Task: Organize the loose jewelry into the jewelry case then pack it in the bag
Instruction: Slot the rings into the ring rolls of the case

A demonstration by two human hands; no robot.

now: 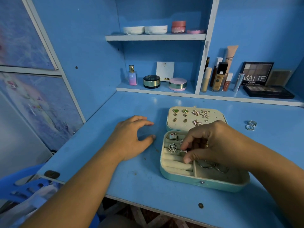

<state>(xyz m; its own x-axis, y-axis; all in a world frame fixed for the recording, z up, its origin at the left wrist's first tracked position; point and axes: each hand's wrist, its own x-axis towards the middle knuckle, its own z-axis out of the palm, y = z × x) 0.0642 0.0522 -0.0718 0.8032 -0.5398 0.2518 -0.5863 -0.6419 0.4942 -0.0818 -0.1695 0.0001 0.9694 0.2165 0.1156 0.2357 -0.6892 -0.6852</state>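
A teal jewelry case [204,184] lies open on the blue desk. Its cream lid panel [187,124] holds several earrings. The ring rolls in the base carry a spider-shaped ring [172,148] and a ring with card suits [172,136]. My right hand [212,143] hovers over the ring rolls and pinches a small silver ring [183,151] between thumb and forefinger. A thin chain [212,167] lies in the right compartment, partly under my hand. My left hand [133,139] rests on the desk left of the case, fingers relaxed. Two loose silver rings [250,125] lie on the desk to the right.
Shelves behind the desk hold cosmetics: a perfume bottle [132,75], compacts [151,81], foundation bottles [218,78] and eyeshadow palettes [268,91]. A blue plastic chair [21,186] stands at lower left. The desk's front edge runs just below the case.
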